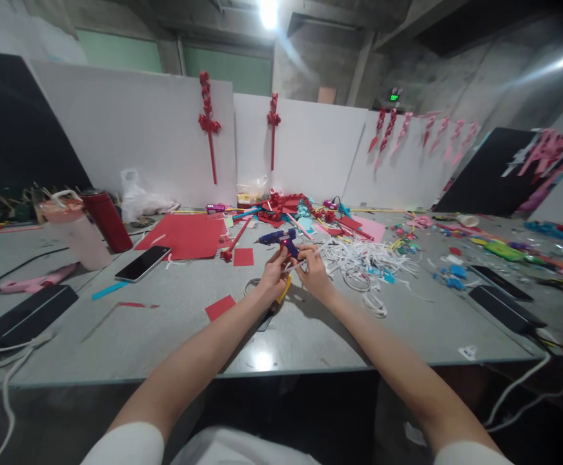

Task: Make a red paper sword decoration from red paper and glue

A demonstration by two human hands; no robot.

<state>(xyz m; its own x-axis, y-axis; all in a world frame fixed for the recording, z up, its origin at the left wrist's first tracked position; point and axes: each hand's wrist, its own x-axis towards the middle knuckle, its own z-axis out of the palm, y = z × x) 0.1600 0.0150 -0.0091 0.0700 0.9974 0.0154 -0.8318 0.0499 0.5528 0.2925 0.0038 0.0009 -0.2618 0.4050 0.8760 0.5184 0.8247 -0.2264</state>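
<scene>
A dark blue hot glue gun (277,237) is held up off the table in front of me, its nozzle pointing left and a small red light glowing on its body. My left hand (274,270) is closed at the lower part of its handle. From the other side, the bent fingers of my right hand (313,266) close on the handle too. A thin pale strip or cord shows between the two hands; which it is, I cannot tell. Just beneath my left wrist, a yellow object (284,290) is partly hidden.
Red paper sheets (184,236), a phone (143,263) and a pink bottle (75,232) lie or stand left. White paper strips (368,258) heap up right of my hands. Red ribbon pieces (286,205) pile behind. A black box (504,309) sits near the right edge.
</scene>
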